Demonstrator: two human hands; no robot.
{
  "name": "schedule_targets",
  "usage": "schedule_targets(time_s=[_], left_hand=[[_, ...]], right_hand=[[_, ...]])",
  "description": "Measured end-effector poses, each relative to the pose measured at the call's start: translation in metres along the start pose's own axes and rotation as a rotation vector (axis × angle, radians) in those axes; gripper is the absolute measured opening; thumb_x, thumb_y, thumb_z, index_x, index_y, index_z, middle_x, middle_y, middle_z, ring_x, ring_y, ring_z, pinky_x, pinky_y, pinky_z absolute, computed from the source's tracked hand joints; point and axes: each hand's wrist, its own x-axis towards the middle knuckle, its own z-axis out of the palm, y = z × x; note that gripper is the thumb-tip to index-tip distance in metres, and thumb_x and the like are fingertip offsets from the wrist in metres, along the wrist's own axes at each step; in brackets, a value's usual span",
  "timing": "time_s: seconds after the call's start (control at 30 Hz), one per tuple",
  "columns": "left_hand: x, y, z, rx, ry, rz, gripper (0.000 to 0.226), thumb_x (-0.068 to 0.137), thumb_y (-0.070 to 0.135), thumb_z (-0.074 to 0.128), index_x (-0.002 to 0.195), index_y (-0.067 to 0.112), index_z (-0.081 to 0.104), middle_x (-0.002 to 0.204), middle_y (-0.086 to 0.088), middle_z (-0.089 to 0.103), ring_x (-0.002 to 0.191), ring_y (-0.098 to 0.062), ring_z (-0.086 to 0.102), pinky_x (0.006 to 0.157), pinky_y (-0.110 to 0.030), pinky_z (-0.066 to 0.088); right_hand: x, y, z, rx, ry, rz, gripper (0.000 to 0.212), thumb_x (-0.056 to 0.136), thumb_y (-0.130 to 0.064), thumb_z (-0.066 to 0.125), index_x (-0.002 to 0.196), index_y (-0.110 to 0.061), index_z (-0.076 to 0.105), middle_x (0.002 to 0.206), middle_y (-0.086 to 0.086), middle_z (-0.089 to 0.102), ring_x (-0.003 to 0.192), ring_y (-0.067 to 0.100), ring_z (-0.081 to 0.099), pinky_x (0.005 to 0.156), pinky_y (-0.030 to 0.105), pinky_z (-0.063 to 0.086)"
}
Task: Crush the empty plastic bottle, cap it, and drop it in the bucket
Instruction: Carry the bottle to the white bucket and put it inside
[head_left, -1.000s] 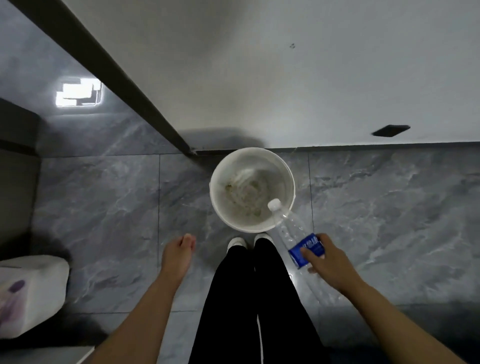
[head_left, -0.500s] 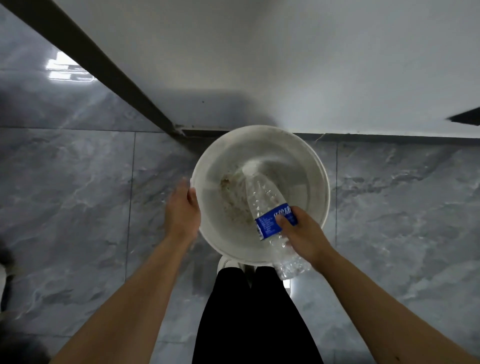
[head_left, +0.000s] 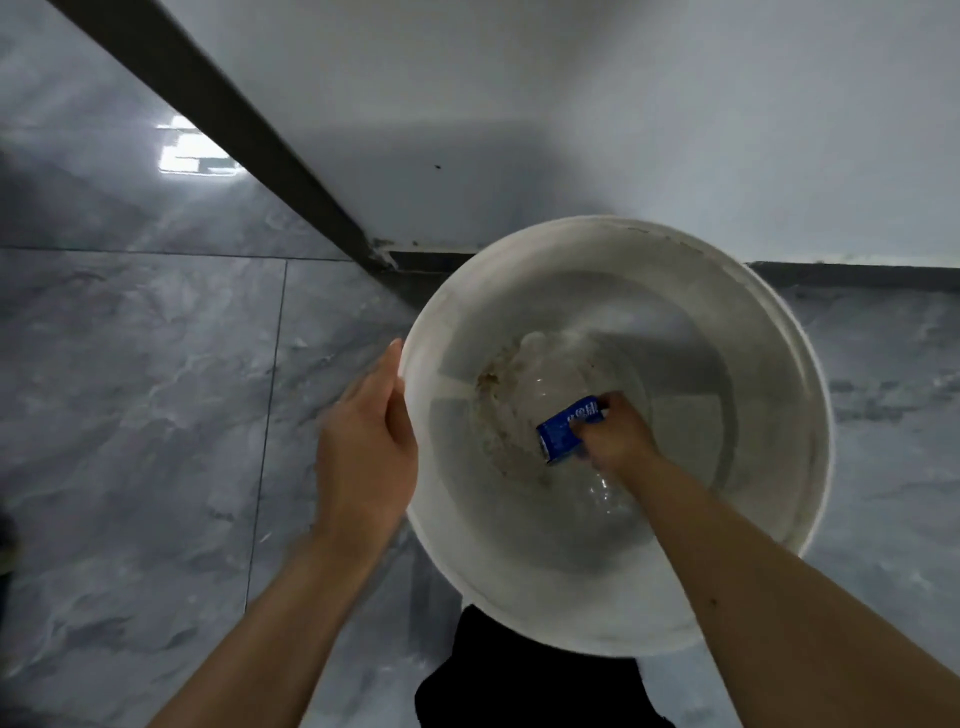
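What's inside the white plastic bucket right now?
Inside the white plastic bucket: the right hand gripping a clear plastic bottle with a blue label, plus brownish residue. The hand hides the bottle's middle.

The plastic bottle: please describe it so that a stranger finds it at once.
Look inside the big white bucket on the grey tiled floor. The right hand reaches into it, gripping the clear plastic bottle. Only this bottle carries a blue label.

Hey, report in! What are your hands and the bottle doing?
Right hand gripping bottle deep inside bucket. Left hand on bucket rim. Nothing blocking.
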Motion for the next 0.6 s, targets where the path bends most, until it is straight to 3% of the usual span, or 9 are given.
schedule_targets(time_s=[0.07,0.13,0.27,0.37,0.43,0.6], left_hand=[[0.002,-0.005,0.001,0.032,-0.012,0.011,0.039,0.093,0.016,0.039,0.128,0.026,0.051,0.075,0.008,0.062,0.054,0.001,0.049,0.064,0.002,0.040],[0.002,-0.011,0.001,0.028,-0.032,0.025,0.036,0.094,0.019,0.041,0.126,0.029,0.052,0.067,0.015,0.056,0.059,-0.002,0.054,0.059,0.002,0.040],[0.003,-0.018,0.003,0.056,-0.010,0.088,0.040,0.090,0.023,0.042,0.129,0.031,0.050,0.070,0.014,0.056,0.067,0.013,0.054,0.061,0.008,0.035],[0.003,-0.022,0.006,0.062,0.014,0.141,0.037,0.092,0.025,0.042,0.128,0.031,0.051,0.085,0.008,0.064,0.068,0.010,0.054,0.064,0.007,0.036],[0.003,-0.023,0.007,0.061,0.012,0.174,0.035,0.094,0.027,0.042,0.127,0.029,0.052,0.085,0.009,0.063,0.068,0.008,0.054,0.064,0.006,0.036],[0.005,-0.023,0.007,0.065,-0.007,0.213,0.040,0.090,0.024,0.039,0.127,0.018,0.054,0.098,0.010,0.062,0.082,0.004,0.053,0.067,0.005,0.037]], right_hand=[[0.029,0.008,0.011,-0.004,-0.018,0.050,0.036,0.090,-0.009,0.053,0.124,-0.004,0.042,0.121,0.022,0.056,0.094,0.030,0.059,0.049,0.024,0.039],[0.053,0.019,0.023,-0.032,-0.023,0.083,0.040,0.090,-0.007,0.051,0.128,-0.003,0.040,0.125,0.021,0.054,0.102,0.033,0.057,0.054,0.024,0.042],[0.090,0.035,0.046,-0.062,-0.033,0.068,0.040,0.089,-0.008,0.050,0.128,-0.002,0.040,0.122,0.021,0.054,0.099,0.028,0.055,0.054,0.022,0.036],[0.106,0.038,0.060,-0.090,-0.053,0.086,0.044,0.091,-0.010,0.050,0.133,-0.002,0.036,0.133,0.022,0.049,0.116,0.035,0.053,0.078,0.033,0.044],[0.111,0.041,0.065,-0.128,-0.057,0.083,0.045,0.092,-0.011,0.050,0.133,-0.001,0.036,0.135,0.022,0.048,0.117,0.036,0.052,0.085,0.036,0.045],[0.114,0.055,0.064,-0.217,-0.034,0.074,0.040,0.092,-0.012,0.050,0.129,0.000,0.041,0.131,0.022,0.051,0.113,0.034,0.052,0.075,0.026,0.037]])
